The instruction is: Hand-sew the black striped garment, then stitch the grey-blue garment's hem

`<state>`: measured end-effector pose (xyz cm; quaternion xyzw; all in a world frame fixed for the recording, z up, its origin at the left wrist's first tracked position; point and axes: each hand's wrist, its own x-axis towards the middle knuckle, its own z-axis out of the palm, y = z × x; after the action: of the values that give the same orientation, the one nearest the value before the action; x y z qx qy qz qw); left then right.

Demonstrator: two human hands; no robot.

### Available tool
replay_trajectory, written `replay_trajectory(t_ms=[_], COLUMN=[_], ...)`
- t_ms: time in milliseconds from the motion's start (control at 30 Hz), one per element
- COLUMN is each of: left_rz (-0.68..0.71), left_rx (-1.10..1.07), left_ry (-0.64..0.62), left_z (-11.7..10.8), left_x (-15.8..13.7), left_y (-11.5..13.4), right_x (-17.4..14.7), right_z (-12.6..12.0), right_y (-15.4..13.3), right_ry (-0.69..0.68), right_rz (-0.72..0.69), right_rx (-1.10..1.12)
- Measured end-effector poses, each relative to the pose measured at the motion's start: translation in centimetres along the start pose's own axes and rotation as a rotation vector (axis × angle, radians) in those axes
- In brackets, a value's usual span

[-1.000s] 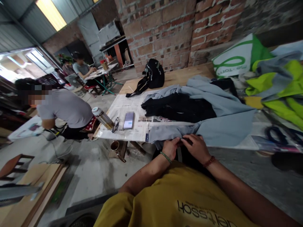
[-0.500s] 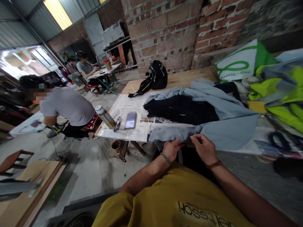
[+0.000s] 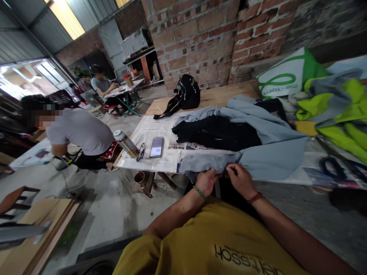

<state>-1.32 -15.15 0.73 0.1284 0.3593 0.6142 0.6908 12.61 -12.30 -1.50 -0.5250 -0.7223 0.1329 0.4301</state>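
Note:
A grey garment [image 3: 275, 156] lies spread over the near edge of the table, with a black piece of clothing [image 3: 215, 131] on top of it. My left hand [image 3: 205, 181] is closed on the garment's near edge, thumb on top. Just right of it, my right hand [image 3: 241, 178] is pinched, thumb against forefinger, close to the same edge. Whatever is between those fingertips is too small to make out. The cloth under both hands is partly hidden by them.
On the table's left part are a phone [image 3: 156, 147], glasses [image 3: 140, 152] and a steel flask [image 3: 126, 143]. A black cap [image 3: 187, 91] lies at the back. Dark-handled scissors [image 3: 332, 168] and yellow-green clothing [image 3: 341, 103] are at right. A person [image 3: 82, 128] sits at left.
My right hand has come slightly closer to my left hand, which keeps its hold on the grey garment. The whole view has shifted a little.

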Motion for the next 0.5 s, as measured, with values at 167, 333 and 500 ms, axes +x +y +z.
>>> replay_trajectory(t_ms=[167,333,500], left_rz=[0.002,-0.017,-0.041], left_rx=[-0.03,-0.033,-0.039], left_ry=[-0.018,-0.02,0.003], left_z=[0.12,-0.03,-0.33], left_x=[0.03,0.08,0.2], left_y=[-0.11,-0.15,-0.12], right_x=[-0.03,0.15,0.2], right_z=[0.04,0.08,-0.27], right_y=[-0.19,-0.28,-0.18], right_ry=[-0.026,-0.059,-0.009], right_rz=[-0.035,-0.007,0.155], right_rx=[0.021,0.01,0.116])
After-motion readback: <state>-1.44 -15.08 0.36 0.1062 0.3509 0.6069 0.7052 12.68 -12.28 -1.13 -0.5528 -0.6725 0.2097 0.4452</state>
